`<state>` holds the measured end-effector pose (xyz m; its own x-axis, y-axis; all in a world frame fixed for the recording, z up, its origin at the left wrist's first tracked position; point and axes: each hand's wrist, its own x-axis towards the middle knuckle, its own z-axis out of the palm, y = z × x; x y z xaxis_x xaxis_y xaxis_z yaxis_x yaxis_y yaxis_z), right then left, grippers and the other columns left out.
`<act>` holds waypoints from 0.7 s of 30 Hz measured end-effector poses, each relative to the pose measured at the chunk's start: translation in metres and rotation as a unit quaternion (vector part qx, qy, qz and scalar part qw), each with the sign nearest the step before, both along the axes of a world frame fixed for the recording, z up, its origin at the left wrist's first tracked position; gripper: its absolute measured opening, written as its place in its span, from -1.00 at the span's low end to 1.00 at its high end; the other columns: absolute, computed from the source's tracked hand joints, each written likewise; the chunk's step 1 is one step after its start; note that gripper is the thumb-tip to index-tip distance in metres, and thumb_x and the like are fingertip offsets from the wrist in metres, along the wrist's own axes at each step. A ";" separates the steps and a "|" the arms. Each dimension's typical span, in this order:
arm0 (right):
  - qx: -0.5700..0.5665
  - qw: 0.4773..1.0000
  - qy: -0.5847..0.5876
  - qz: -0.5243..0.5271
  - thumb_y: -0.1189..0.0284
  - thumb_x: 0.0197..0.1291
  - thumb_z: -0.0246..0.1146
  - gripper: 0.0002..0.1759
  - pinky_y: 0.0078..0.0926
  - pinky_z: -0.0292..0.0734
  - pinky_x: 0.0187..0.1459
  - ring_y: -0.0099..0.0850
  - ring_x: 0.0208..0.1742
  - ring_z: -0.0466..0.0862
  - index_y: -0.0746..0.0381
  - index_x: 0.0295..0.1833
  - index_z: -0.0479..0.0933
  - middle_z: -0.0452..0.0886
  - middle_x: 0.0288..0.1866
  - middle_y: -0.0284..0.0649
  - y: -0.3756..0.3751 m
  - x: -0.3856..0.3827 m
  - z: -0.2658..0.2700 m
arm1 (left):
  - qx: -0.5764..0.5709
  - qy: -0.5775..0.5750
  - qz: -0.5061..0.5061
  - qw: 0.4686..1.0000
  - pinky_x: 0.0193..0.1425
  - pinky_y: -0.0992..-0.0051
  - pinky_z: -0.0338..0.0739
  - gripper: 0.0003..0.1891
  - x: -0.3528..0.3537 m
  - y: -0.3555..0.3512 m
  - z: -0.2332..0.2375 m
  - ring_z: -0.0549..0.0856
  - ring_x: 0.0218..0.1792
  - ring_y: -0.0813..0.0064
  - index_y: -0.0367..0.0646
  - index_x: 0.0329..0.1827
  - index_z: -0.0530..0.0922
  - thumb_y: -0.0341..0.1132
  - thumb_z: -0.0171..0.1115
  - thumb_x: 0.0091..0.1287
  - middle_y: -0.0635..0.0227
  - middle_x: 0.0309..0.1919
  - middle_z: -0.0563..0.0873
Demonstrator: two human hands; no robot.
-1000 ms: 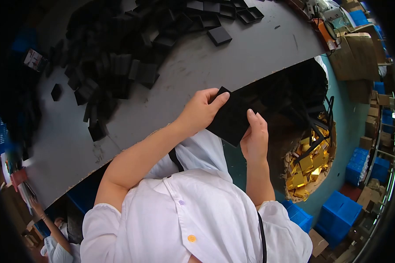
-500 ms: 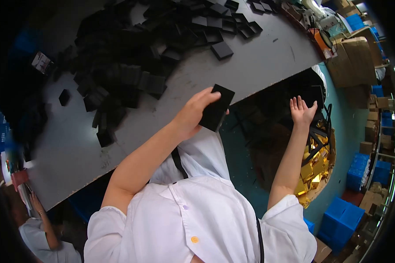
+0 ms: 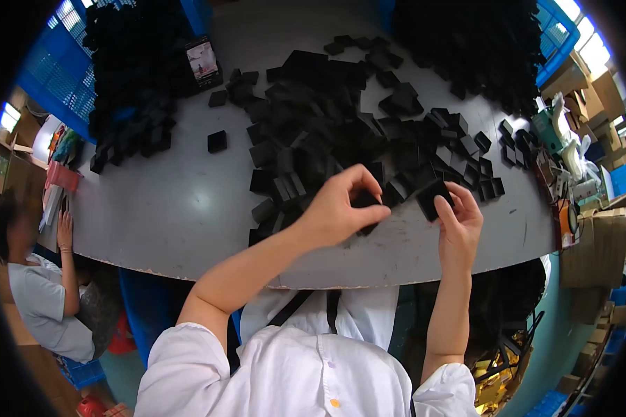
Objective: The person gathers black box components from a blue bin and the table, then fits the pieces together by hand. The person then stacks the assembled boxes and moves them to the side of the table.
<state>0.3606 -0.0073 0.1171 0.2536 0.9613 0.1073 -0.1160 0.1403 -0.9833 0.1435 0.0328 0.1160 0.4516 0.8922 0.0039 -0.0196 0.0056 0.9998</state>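
Over the near part of the table, my left hand [image 3: 337, 212] is curled with thumb and fingers around a small black box [image 3: 366, 201], partly hidden by the fingers. To its right, my right hand [image 3: 460, 226] pinches another black box part [image 3: 432, 201] between thumb and fingers, tilted at the edge of the pile. A loose heap of black box parts [image 3: 306, 118] lies just beyond both hands. Some of these are open trays, and others look like closed blocks.
The grey table [image 3: 188, 229] has a curved front edge. Blue crates [image 3: 62, 69] with more black boxes stand at the back left and right. A small printed box [image 3: 203, 62] stands near the left pile. At far left sits another person [image 3: 45, 299]. Gold pieces [image 3: 497, 382] lie below right.
My view has swung toward the table. My right hand, empty and open beside the table before, now holds a black box part over it. My left hand has moved over the table, still holding a black box.
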 end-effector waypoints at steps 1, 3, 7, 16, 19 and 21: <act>-0.013 0.999 -0.035 0.030 0.58 0.19 0.35 -0.68 -0.69 0.55 -0.27 -0.60 -0.26 0.64 0.36 0.08 0.57 0.69 -0.16 -0.23 0.022 -0.010 0.005 | 0.042 0.001 0.026 0.999 -0.02 0.49 0.53 -0.64 -0.013 0.020 0.006 0.65 -0.16 0.49 -0.23 -0.16 0.52 -0.31 0.50 0.08 0.31 -0.28 0.64; 0.009 0.986 -0.135 0.093 0.46 0.22 0.36 -0.64 -0.58 0.55 -0.08 -0.49 -0.13 0.66 0.30 0.12 0.56 0.69 -0.09 -0.24 0.071 -0.033 0.002 | 0.132 0.071 0.072 0.986 0.02 0.44 0.54 -0.57 -0.034 0.059 0.010 0.67 -0.13 0.42 -0.25 -0.04 0.55 -0.22 0.49 0.11 0.25 -0.21 0.68; 0.101 0.945 -0.303 0.072 0.32 0.23 0.29 -0.65 -0.42 0.49 0.09 -0.34 0.01 0.67 0.23 0.09 0.58 0.71 -0.03 -0.17 0.173 -0.060 0.007 | 0.143 0.127 0.229 0.954 0.08 0.39 0.55 -0.54 -0.090 0.135 0.017 0.66 -0.02 0.38 -0.28 0.08 0.56 -0.18 0.41 0.22 0.16 -0.07 0.69; 0.151 0.831 -0.526 0.104 0.26 0.11 0.40 -0.45 -0.16 0.49 0.16 -0.08 0.17 0.59 0.19 0.22 0.51 0.64 0.10 -0.06 0.366 -0.128 -0.040 | 0.048 0.170 0.324 0.930 -0.03 0.47 0.57 -0.51 -0.128 0.273 -0.060 0.68 -0.13 0.44 -0.37 0.25 0.47 -0.42 0.29 0.25 0.16 -0.07 0.73; 0.135 0.778 -0.602 0.120 0.20 -0.01 0.48 -0.26 -0.08 0.47 0.18 -0.05 0.25 0.52 0.12 0.31 0.42 0.59 0.17 -0.05 0.383 -0.144 -0.057 | 0.081 0.163 0.350 0.919 0.04 0.44 0.59 -0.53 -0.118 0.296 -0.088 0.72 -0.09 0.34 -0.35 0.20 0.52 -0.45 0.30 0.20 0.13 -0.06 0.74; 0.100 0.773 -0.607 0.156 0.19 -0.10 0.53 -0.14 -0.08 0.45 0.20 -0.04 0.28 0.48 0.07 0.37 0.37 0.57 0.19 -0.06 0.370 -0.149 -0.045 | 0.091 0.138 0.363 0.917 0.08 0.42 0.59 -0.56 -0.116 0.291 -0.088 0.74 -0.06 0.27 -0.32 0.16 0.56 -0.46 0.30 0.16 0.11 -0.06 0.75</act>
<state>0.2117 0.3628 0.0725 -0.3913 0.8885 0.2397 0.8155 0.4554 -0.3571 0.0280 0.3239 0.0283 -0.2546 0.9541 0.1579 0.3028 -0.0764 0.9500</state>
